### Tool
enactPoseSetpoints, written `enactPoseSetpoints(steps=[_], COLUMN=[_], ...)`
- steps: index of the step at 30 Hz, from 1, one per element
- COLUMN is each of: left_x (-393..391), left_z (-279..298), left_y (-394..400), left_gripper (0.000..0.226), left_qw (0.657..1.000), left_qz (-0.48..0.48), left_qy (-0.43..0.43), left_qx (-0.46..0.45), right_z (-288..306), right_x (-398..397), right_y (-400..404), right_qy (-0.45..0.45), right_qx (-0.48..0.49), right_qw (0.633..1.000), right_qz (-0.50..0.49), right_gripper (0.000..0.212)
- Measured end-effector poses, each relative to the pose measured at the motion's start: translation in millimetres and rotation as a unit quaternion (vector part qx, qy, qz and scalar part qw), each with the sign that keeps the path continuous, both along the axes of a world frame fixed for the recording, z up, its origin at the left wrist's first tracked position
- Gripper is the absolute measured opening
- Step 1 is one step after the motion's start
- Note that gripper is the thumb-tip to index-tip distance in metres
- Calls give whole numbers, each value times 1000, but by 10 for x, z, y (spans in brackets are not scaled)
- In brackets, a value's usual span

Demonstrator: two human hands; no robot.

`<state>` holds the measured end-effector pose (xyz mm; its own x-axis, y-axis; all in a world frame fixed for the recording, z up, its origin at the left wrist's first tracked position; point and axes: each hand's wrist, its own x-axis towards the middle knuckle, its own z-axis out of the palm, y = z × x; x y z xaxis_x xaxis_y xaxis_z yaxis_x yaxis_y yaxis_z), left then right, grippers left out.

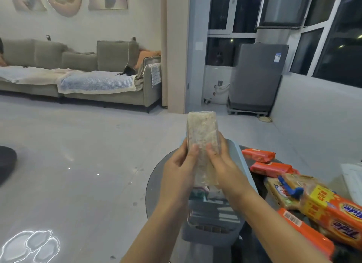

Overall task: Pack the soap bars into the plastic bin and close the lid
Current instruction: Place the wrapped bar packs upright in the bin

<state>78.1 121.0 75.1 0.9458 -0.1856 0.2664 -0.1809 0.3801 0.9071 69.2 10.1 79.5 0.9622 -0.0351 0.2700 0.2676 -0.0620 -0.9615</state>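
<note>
Both hands hold one long soap bar [202,145] upright over the bin. The left hand [181,168] grips its left edge, thumb pressed on the front face and fingers curled behind; the right hand [219,164] clasps the right edge the same way. The bar is wrapped in clear film, pale and speckled, and no writing on it can be read. Its lower end sits between the palms, its upper end stands well above the fingertips.

Straight below the hands is the grey-blue plastic bin [211,233], open, with a slotted handle in its near wall. The forearms cover much of its inside; something white and green lies at the bottom, too blurred to name. Behind the hands the bin's lid [238,155] stands tilted up, mostly hidden by the bar and the right wrist.

Right of the bin, on the dark round table [154,184], lie more soaps. Two orange packs [258,155] rest nearest the lid, their print too small to read. Nearer the camera, a bundle of orange and yellow packs [333,213] shows "Tide" upside down, with a blue plastic handle [291,188] on top. One more orange pack [305,231] bears a barcode label and is cut off by the right forearm. The frame edge cuts off the bundle on the right.
</note>
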Motion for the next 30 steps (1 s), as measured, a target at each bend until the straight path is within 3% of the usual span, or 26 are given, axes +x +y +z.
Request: enactPoseSetpoints(steps=[3,6,9,11,18,23,28,30], left_x=[57,144,280,379,494,551,578,581], left_z=[-28,-20,-39,-105,-406,-499,-576,-579], left_y=[101,191,263,312,232,206,217,214], left_gripper=[19,13,23,31,59,61,60,59], left_qw=[996,985,975,968,970,975,974,974], left_qz=[16,29,50,55,-52,-70,-65,-63], left_qy=[-32,-41,-4,13,107,114,130,135], left_qx=[80,165,217,246,211,177,172,169], right_z=[-21,6,11,-10,-196,-270,-232,-222], right_x=[125,229,319,397,616,642,699,714], right_y=[-51,-138,-216,-278,-405,-421,-402,-402], right_qy=[56,117,200,261,409,490,536,552], right_qx=[44,33,-13,-20,-56,-47,-54,-48], right_qw=[997,993,980,965,907,857,815,799], right_qz=[-13,-13,13,33,82,154,214,234], right_gripper=[54,63,77,75,63,76,74,63])
